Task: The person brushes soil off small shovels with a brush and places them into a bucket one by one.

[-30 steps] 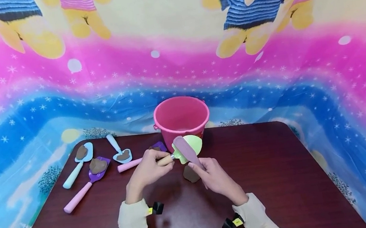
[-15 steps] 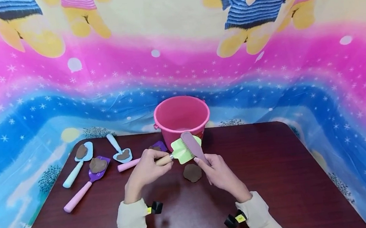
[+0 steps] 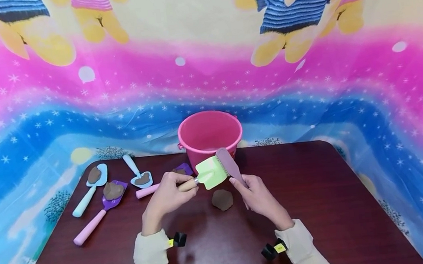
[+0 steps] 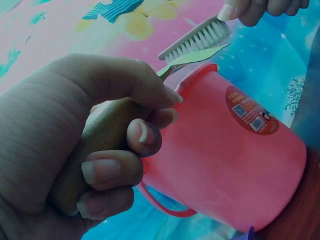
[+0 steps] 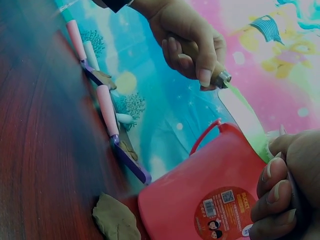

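Observation:
My left hand [image 3: 169, 196] grips the wooden handle [image 4: 107, 132] of a small trowel whose light green blade [image 3: 211, 173] is held up in front of the pink bucket [image 3: 193, 155]. In my right hand [image 3: 257, 194] is a mauve brush [image 3: 228, 162]; its pale bristles [image 4: 202, 42] lie against the blade near the tip in the left wrist view. Below the blade, a flat brown lump [image 3: 222, 200] that looks like clay rests on the table. Part of the brush handle is hidden by my right fingers.
At the left of the dark table [image 3: 322, 206] lie a purple shovel [image 3: 113, 199] and two light blue ones, each bearing a brown lump. Another purple shovel [image 3: 186, 168] with a pink handle [image 3: 147, 191] lies behind my left hand. A printed cloth hangs behind.
The brush has moved to the right across the green blade toward its tip, along with my right hand. My left hand has stayed nearly still, and more of the brown lump shows.

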Motion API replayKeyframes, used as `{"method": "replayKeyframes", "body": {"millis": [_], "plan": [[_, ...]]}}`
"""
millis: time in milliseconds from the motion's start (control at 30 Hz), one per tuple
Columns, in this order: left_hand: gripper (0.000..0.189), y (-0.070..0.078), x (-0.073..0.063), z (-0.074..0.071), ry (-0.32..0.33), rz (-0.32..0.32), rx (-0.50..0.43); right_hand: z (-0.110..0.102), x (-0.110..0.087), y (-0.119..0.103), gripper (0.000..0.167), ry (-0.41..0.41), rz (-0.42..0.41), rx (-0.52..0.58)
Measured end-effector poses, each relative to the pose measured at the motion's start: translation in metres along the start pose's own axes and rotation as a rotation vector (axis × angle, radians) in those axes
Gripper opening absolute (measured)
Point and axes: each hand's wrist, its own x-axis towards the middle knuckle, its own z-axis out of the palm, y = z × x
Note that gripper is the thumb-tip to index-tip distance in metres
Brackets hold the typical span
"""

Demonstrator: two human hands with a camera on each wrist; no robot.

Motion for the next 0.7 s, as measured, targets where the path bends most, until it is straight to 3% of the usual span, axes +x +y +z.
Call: {"method": "replayKeyframes", "body": {"millis": [700], "plan": [[0.008, -0.002, -0.001, -0.002, 0.016, 0.003, -0.003, -0.017, 0.002, 0.008, 0.037, 0.034, -0.032, 0.032]]}}
